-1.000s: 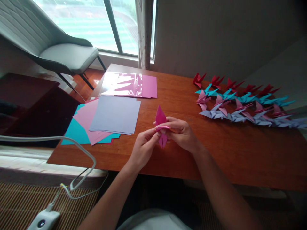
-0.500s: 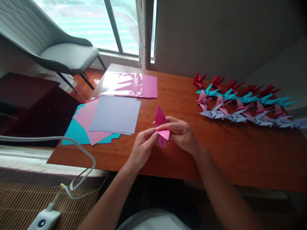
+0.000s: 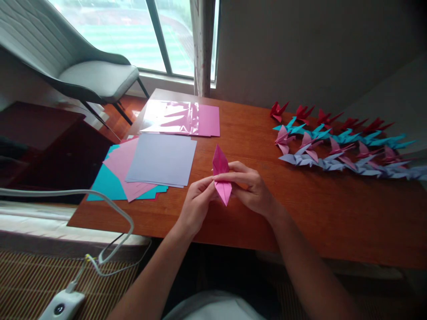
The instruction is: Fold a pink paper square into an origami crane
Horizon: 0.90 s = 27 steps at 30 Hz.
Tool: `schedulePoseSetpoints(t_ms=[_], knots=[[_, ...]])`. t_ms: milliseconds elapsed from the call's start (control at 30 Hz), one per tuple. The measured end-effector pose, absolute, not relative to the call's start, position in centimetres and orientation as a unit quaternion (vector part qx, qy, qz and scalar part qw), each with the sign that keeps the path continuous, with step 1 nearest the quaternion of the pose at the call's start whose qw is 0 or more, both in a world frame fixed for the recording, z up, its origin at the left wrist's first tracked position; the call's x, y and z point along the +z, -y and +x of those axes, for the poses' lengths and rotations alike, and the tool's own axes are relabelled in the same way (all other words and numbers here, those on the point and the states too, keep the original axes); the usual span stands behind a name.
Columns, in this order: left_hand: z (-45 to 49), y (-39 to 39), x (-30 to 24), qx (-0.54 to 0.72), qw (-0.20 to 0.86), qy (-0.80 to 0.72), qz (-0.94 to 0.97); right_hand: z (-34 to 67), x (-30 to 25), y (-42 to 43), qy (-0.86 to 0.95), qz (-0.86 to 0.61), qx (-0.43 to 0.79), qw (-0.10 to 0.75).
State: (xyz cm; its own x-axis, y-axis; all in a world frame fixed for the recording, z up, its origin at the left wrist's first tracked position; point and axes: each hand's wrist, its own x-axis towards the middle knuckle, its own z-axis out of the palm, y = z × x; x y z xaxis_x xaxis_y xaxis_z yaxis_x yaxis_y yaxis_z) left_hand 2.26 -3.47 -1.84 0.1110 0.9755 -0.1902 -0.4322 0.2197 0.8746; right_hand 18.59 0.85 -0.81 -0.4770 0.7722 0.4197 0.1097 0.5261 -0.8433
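A half-folded pink origami piece (image 3: 221, 174), a long diamond shape, is held upright just above the wooden table (image 3: 316, 213). My left hand (image 3: 195, 205) pinches its left edge between thumb and fingers. My right hand (image 3: 251, 189) grips it from the right, with the index finger laid across its middle. Both hands meet at the piece near the table's front edge.
Loose sheets of lilac, pink and teal paper (image 3: 147, 164) lie to the left, with a plastic-wrapped pink pack (image 3: 182, 118) behind them. Rows of finished cranes (image 3: 340, 142) in red, teal, pink and lilac line the right. A grey chair (image 3: 83, 75) stands by the window; a white cable (image 3: 100, 200) hangs off the left edge.
A flap that stuck out sideways at the middle of the piece has been folded down flat over its lower half. Both hands kept their hold and shifted only slightly.
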Motion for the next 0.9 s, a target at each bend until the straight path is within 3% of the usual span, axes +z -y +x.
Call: schedulePoseSetpoints(t_ms=[133, 433, 700, 900], knots=[[2.3, 3.5, -1.7, 0.522, 0.675, -0.397, 0.339, 18.5, -0.7, -0.7, 0.749, -0.31, 0.401, 0.427], [2.3, 3.5, -1.7, 0.499, 0.689, -0.396, 0.345, 18.6, -0.4, -0.8, 0.689, -0.345, 0.369, 0.519], [2.2, 3.3, -1.3, 0.55, 0.678, -0.397, 0.283, 18.9, 0.3, -0.6, 0.756, -0.314, 0.367, 0.442], [2.1, 3.3, -1.2, 0.577, 0.677, -0.375, 0.26, 18.9, 0.2, -0.5, 0.758, -0.326, 0.345, 0.447]])
